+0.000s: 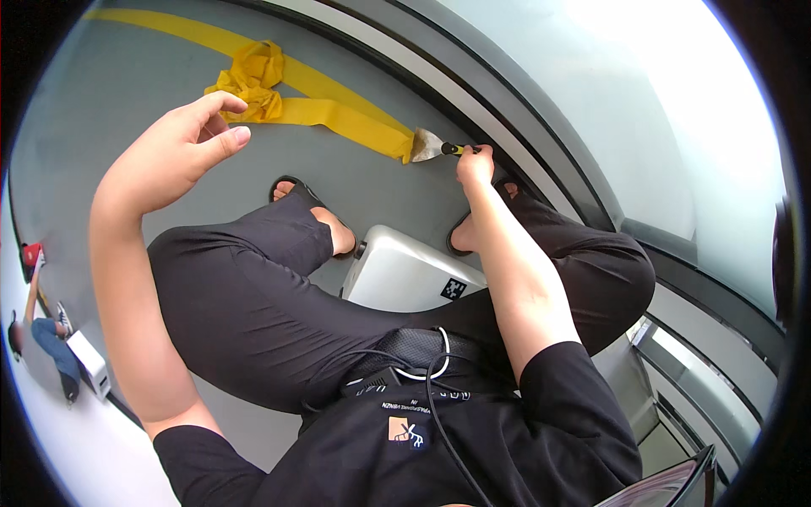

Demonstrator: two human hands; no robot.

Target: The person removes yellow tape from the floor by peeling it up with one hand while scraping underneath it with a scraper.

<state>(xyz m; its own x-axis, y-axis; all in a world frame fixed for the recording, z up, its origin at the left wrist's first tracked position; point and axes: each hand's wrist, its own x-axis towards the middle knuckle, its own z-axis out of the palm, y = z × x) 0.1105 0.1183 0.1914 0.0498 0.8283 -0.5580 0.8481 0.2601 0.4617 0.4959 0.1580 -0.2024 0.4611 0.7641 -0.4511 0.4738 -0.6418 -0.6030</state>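
My right hand (476, 166) grips the black-and-yellow handle of a putty knife (428, 146). The knife's stained metal blade touches the end of a yellow floor tape strip (367, 132). From there the loosened strip runs left into a crumpled wad of yellow tape (256, 73). A flat yellow tape line (165, 25) continues past the wad toward the upper left. My left hand (168, 155) hovers beside the wad, its fingers bent, thumb apart and nothing seen between them. The wad's lower left edge is partly hidden behind that hand.
Between my sandalled feet is a white case (399, 266) with a black-and-white marker. A dark-edged glass partition (564, 165) curves along my right. Cables (431, 374) lie across my lap. Far left, another person (51, 342) is low beside a white box (89, 364).
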